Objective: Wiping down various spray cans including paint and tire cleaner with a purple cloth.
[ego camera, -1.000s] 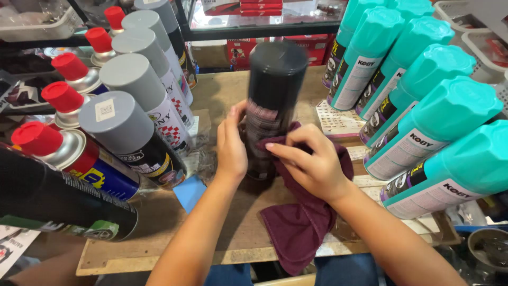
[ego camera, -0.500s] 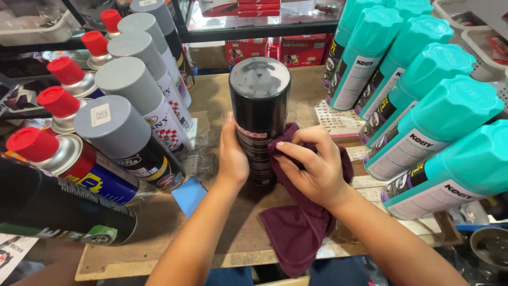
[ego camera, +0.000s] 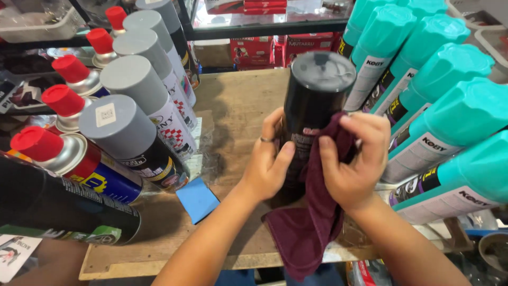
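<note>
- Fingers of the left hand (ego camera: 270, 167) are wrapped around the black spray can (ego camera: 309, 114), thumb pressed on its front and a ring showing on one finger.
- Fingers of the right hand (ego camera: 353, 161) are closed on a maroon cloth (ego camera: 312, 222), pressing it against the can's right side.
- Upright and black-capped, the can stands near the middle of the wooden board (ego camera: 238, 100), toward its front edge; the cloth hangs down past that edge.
- Just left of the left wrist, a small blue square (ego camera: 197, 198) lies flat on the board.
- Along the board's left edge, grey-capped cans (ego camera: 135, 114) stand in a row, with red-capped cans (ego camera: 58, 132) beyond them.
- Along the right edge, teal-capped cans (ego camera: 439, 106) crowd close to the right hand.
- At the front left corner, a large black can (ego camera: 58, 209) lies on its side.
</note>
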